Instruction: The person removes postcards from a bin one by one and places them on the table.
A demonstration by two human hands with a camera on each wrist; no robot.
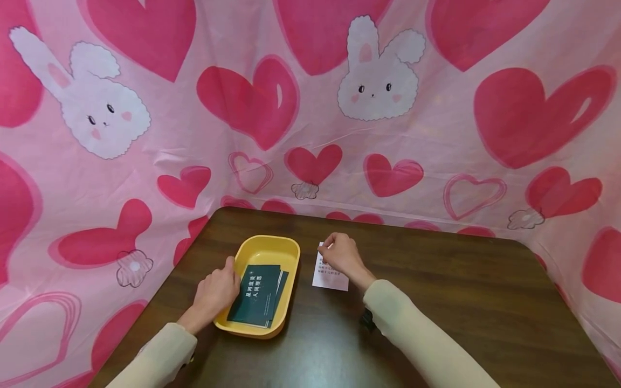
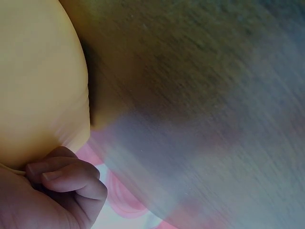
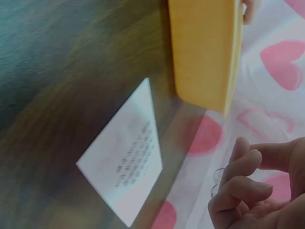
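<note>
1. My right hand (image 1: pixel 343 256) hovers over the far end of the white card (image 1: pixel 330 277); in the right wrist view a gap shows between them, so I am not touching it. My fingers are curled in, tips near the thumb, and I see nothing between them.
2. The card lies flat on the tabletop (image 1: pixel 436 291), at about 7 o'clock from the middle of that hand, its printed side up. Foreshortening blurs the proportions, but its long axis seems to run roughly 12 to 6.
3. My left hand (image 1: pixel 218 288) grips the tray (image 1: pixel 264 252) by its 9 o'clock side, fingers curled at the rim. It is well apart from the card, with the tray between, so my right hand is much the nearer.
4. The relation that matters, I judge, is card to tray: the tray sits between 8 and 9 o'clock from the card, a strip of tabletop between, their long axes nearly parallel. Green cards (image 1: pixel 254 293) lie overlapped in its 6 o'clock half.
</note>
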